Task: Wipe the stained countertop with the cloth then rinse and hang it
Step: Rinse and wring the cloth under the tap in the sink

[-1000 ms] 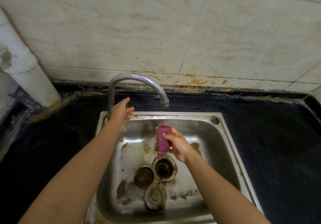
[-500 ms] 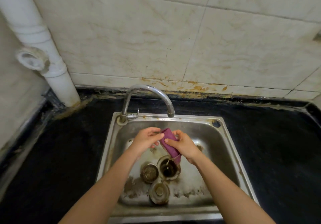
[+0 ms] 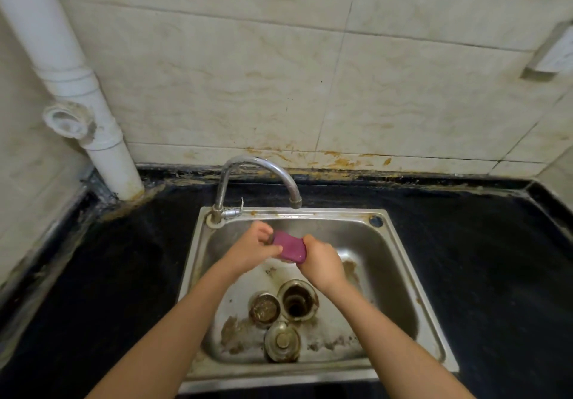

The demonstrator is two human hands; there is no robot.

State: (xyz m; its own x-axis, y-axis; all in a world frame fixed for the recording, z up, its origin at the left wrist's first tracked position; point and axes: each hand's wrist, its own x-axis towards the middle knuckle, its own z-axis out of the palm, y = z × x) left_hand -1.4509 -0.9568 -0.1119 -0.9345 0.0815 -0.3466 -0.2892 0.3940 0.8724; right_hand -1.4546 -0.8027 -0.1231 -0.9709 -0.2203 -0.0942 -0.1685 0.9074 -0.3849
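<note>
Cloth (image 3: 290,248), purple and bunched up, sits at mid-frame between both hands, over the steel sink (image 3: 383,253). I see the left hand (image 3: 251,251) curled round its left end and the right hand (image 3: 322,265) gripping its right end, fingers wrapped tight. The curved tap (image 3: 257,166) arcs just above the cloth; I cannot tell whether water runs. Below the hands lie the open drain (image 3: 297,301), a strainer cup (image 3: 265,308) and a plug (image 3: 281,341). Black countertop (image 3: 480,259) surrounds the sink.
</note>
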